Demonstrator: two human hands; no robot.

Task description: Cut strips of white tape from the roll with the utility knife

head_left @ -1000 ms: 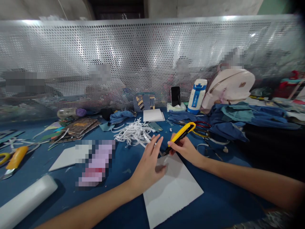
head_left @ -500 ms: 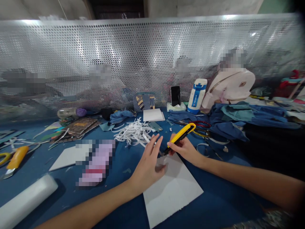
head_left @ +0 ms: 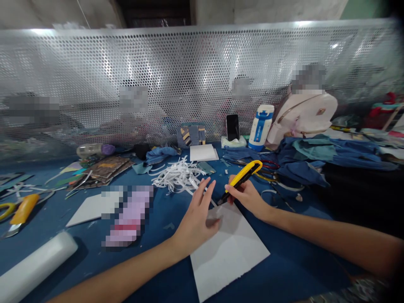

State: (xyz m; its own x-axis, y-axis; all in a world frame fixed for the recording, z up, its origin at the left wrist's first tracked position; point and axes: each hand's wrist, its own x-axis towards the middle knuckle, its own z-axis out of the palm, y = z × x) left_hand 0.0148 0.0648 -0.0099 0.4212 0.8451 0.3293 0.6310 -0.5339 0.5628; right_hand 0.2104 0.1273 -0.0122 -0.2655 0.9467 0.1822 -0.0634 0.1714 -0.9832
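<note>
A white sheet of board [head_left: 232,252] lies flat on the blue tabletop [head_left: 151,277], turned at an angle. Over its left side rests my left hand [head_left: 197,219], fingers stretched out and spread. My right hand [head_left: 244,195] grips a yellow and black utility knife [head_left: 240,181], tilted with its tip down at the board's far edge. Beyond my left fingertips is a heap of curly white strips [head_left: 176,174]. One thin strip runs from the heap towards the knife tip.
Yellow-handled cutters [head_left: 25,208] and a white roll [head_left: 38,263] lie left. A white and blue bottle [head_left: 261,128], a phone [head_left: 232,127] and a pale backpack [head_left: 304,111] stand before a perforated metal screen [head_left: 189,84]. Denim scraps [head_left: 350,153] are piled right.
My right hand and the utility knife have shifted slightly to the right, away from my left fingers. My left hand and the board stay about where they were.
</note>
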